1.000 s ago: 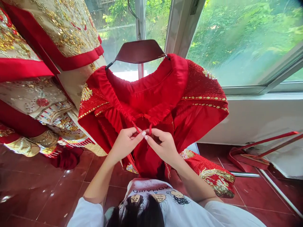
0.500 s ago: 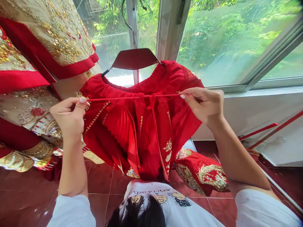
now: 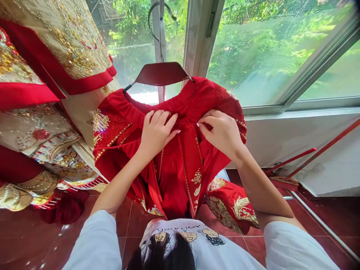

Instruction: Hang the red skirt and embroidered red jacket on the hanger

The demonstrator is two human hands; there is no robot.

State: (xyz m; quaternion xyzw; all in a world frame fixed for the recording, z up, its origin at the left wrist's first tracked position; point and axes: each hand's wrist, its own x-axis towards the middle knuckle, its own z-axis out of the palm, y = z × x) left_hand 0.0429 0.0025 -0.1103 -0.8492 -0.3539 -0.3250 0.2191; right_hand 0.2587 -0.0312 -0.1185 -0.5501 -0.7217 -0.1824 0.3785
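1. Showing nearest, at 6 o'clock from the middle of the view, a white shirt [image 3: 225, 255] bears printed cartoon heads, with dark hair [image 3: 176, 251] hanging over it.
2. Both bare forearms reach up from 7 and 5 o'clock to the neckline of a red garment [image 3: 174, 187], which fills the centre.
3. The left hand [image 3: 158, 131], just toward 9 o'clock, lies on the gathered neckline with its fingers a little spread and its thumb apart from the forefinger.
4. The right hand [image 3: 221, 129], at 3 o'clock, touches the neckline too, thumb and forefinger close together; whether cloth is pinched between them, I cannot tell.
5. A thin red cord [image 3: 119, 146] runs from beside the left hand toward 9 o'clock, across the garment's gold-beaded shoulder.
6. Near 11 o'clock, a dark red hanger [image 3: 161, 74] stands above the neckline, its arms reaching into the garment.
7. Toward 5 o'clock lies red cloth with gold embroidery [image 3: 230, 206], over dark red floor tiles [image 3: 120, 225].
8. From 8 to 10 o'clock hang beige garments [image 3: 75, 45] with sequins and red borders.
9. At 4 o'clock, a red dustpan [image 3: 284, 183] rests near a pale wall [image 3: 261, 142].
10. Farthest, from 11 to 2 o'clock, window panes [image 3: 253, 67] show green foliage.
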